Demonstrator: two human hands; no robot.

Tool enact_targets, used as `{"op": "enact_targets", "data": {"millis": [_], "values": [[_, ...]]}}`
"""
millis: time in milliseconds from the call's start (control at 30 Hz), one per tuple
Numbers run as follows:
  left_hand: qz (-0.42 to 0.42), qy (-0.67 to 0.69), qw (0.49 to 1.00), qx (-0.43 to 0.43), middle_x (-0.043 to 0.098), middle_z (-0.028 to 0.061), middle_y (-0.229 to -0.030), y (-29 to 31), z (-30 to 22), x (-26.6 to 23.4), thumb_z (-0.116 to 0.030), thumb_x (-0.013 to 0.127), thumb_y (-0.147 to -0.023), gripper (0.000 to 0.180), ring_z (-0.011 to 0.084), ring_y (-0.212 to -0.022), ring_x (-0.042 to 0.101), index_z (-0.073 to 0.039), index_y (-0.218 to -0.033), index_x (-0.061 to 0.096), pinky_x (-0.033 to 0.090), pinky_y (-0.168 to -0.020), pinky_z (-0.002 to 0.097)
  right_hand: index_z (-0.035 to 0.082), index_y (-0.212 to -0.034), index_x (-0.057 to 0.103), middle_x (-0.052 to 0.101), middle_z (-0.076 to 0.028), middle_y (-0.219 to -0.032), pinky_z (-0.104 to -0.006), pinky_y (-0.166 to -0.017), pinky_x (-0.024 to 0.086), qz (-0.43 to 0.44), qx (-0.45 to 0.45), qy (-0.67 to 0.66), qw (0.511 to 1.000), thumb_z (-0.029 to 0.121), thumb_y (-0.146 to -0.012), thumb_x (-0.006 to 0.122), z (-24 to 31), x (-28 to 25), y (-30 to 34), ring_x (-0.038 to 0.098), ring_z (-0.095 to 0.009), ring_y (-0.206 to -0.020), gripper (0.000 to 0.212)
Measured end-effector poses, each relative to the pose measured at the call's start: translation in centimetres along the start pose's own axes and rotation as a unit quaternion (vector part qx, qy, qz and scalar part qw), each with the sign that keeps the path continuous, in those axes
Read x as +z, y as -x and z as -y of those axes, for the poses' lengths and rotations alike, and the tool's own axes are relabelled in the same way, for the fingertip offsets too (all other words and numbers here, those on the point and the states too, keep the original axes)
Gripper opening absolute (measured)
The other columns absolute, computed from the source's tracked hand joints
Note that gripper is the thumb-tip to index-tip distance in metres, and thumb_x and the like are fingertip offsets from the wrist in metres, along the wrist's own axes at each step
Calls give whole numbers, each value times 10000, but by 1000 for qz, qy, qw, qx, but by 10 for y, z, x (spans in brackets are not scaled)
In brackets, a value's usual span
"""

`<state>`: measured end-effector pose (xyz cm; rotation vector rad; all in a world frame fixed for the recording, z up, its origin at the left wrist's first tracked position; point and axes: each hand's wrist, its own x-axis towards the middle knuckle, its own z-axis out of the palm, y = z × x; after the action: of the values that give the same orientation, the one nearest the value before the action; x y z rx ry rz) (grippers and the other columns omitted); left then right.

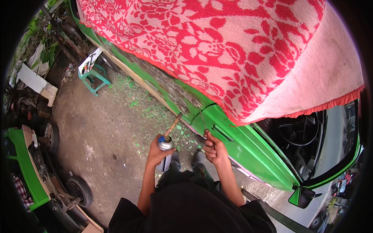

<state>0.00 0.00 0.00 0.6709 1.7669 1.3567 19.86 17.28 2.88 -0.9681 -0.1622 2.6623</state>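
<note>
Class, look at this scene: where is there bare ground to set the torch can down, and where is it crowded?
Bare ground lies between the teal stool, the green vehicle side and the left-side wheels. The left edge is cluttered. The left hand grips the torch can.

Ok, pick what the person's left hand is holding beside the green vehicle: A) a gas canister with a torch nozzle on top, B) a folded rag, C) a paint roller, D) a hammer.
A: the left hand grips a silver gas canister with a torch nozzle angled toward the green vehicle's door, while the right hand holds a thin scraper against the panel.
</note>
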Motion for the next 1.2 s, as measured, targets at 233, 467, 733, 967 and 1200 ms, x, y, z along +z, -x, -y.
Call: {"op": "enact_targets", "data": {"millis": [233,467,733,967,1200], "values": [[-19,5,999,34,594,-5,-813,-2,-6,-2,-76,864,-604,468,91,-747,562,-74,-924,523,478,-678,289,141,-961,513,377,57,-608,-190,-286,167,-35,-7,13,999,261,-1004,525,-29,-15,-43,240,-29,-369,129],[-23,-31,999,15,587,-13,-809,6,8,-5,-74,857,-611,446,89,-759,558,-75,-916,531,469,-697,290,124,-968,499,353,40,-616,-197,-304,165,-26,-19,113,993,279,-1003,520,-5,-11,5,240,-31,-375,160],[3,40,999,27,569,-26,-821,-7,3,13,-54,854,-610,438,83,-773,545,-96,-894,523,449,-710,284,129,-990,491,351,43,-616,-194,-304,166,-16,-30,91,995,287,-1006,518,-3,-4,14,233,-31,-375,161],[5,31,999,26,567,-12,-817,-12,4,8,-66,870,-601,471,81,-763,538,-60,-924,527,456,-686,269,133,-987,497,367,54,-614,-192,-301,152,8,-23,24,999,280,-1008,519,-10,8,-12,211,-33,-371,150],[-4,28,999,16,562,-24,-795,-6,1,0,-57,851,-609,443,80,-736,530,-91,-900,519,438,-670,278,102,-1026,488,388,39,-601,-183,-251,224,86,34,-104,990,245,-1030,470,-3,-13,-6,275,-34,-343,144]]}}
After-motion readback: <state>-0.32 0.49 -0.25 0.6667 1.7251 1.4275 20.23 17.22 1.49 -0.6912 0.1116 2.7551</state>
